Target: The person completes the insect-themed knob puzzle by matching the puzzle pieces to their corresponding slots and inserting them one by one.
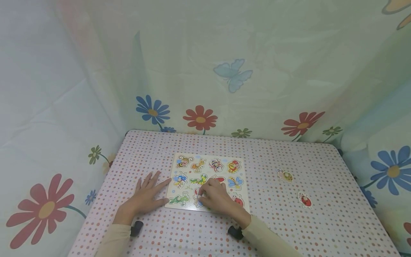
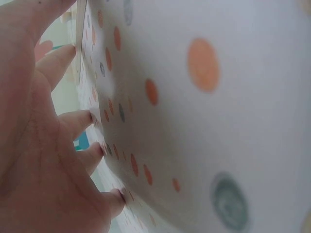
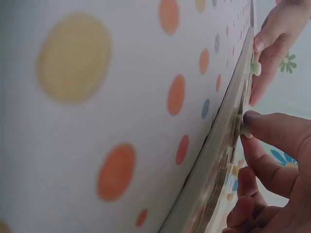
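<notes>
A wooden insect puzzle board (image 1: 244, 172) lies on the dotted table, carrying several knobbed pieces, among them a green caterpillar (image 1: 199, 179) and a blue dragonfly (image 1: 235, 182). My right hand (image 1: 216, 195) is over its lower middle. In the right wrist view, thumb and index finger pinch the small knob (image 3: 246, 130) of a puzzle piece in the bottom row. That piece is mostly hidden by the fingers. My left hand (image 1: 146, 194) rests with spread fingers at the board's left side; thumb and index fingertip touch its edge. The grasshopper piece (image 1: 180, 199) is nearest to it.
Two loose pieces lie on the table right of the board: a snail (image 1: 285, 175) and a ladybird (image 1: 305, 200). The dotted tablecloth (image 1: 266, 228) covers the table. Behind it hangs a curtain (image 1: 179, 71) printed with flowers and a butterfly.
</notes>
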### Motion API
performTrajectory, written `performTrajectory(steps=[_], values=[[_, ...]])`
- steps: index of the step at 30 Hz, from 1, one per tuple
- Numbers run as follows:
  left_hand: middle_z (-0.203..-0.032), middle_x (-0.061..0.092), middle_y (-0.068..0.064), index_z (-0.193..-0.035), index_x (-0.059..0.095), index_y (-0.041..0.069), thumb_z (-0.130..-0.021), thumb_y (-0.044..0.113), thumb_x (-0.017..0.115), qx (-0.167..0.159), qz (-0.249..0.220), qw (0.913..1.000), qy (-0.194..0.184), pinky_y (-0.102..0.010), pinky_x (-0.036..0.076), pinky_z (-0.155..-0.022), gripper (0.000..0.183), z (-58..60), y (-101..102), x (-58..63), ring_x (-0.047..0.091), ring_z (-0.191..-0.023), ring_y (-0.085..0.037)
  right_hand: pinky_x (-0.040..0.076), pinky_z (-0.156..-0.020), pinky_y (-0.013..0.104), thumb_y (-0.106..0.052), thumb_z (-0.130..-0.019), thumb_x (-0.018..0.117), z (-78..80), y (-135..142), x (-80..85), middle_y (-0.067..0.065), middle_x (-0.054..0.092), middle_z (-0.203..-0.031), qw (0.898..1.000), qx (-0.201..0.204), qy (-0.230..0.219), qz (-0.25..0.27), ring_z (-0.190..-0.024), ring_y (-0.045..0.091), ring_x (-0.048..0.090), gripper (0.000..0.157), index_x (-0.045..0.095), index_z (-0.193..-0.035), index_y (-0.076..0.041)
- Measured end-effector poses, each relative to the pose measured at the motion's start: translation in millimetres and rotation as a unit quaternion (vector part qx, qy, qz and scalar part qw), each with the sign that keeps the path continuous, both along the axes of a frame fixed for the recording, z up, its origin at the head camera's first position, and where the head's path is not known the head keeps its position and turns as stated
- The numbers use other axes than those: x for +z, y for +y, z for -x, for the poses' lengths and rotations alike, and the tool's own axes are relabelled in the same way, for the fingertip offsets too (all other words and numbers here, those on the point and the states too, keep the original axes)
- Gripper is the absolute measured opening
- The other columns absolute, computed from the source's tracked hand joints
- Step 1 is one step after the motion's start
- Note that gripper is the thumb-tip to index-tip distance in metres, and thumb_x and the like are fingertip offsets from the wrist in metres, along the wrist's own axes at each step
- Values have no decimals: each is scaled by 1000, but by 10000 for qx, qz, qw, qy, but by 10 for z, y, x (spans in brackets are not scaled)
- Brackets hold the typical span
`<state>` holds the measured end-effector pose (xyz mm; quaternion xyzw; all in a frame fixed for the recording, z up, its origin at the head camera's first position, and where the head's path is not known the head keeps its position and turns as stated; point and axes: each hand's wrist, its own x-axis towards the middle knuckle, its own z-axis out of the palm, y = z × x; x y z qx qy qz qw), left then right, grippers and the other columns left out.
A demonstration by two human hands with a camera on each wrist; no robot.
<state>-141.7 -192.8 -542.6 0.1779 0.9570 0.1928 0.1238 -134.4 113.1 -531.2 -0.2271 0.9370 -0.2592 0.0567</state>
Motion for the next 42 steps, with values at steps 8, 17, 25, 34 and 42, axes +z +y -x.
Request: performTrajectory(steps=[8,17,25,34,42], values=[[-167,5,-12,-156,34,36,-93,59,60,19,91,10000,-32,-68,-7,-114,72,3,3,-12,-1,-150,-42,30,-75,35,-26,-88,77,-12,-4,8,-9,48,-94,9999,-66,-98,10,-90,13,40,8,69,-89,-23],[-167,5,-12,-156,34,37,-93,60,60,13,80,10000,-9,-68,-7,-114,73,6,-3,-28,-1,-150,-43,31,-74,35,-26,-88,77,-15,12,38,-9,48,-91,9999,-98,-15,91,-85,12,41,8,70,-90,-24],[-167,4,-11,-157,34,37,-92,60,60,39,94,9999,-19,-68,-8,-114,73,10,-4,-40,-1,-150,-43,33,-72,35,-20,-87,78,43,140,174,-4,52,-83,9977,-428,232,465,-79,13,41,8,73,-93,-20],[-167,5,-12,-156,34,37,-92,59,61,31,73,10000,0,-68,-8,-114,73,3,-3,-33,0,-150,-43,40,-77,38,-15,-86,80,54,365,275,3,63,-92,9917,-578,384,1079,-88,23,56,14,73,-98,-13],[-167,6,-13,-156,35,36,-92,58,61,31,40,10000,6,-68,-8,-114,73,-4,2,-29,1,-150,-44,36,-76,41,-12,-86,80,29,664,307,1,67,-100,9871,-815,512,1282,-91,24,54,18,74,-104,-12]])
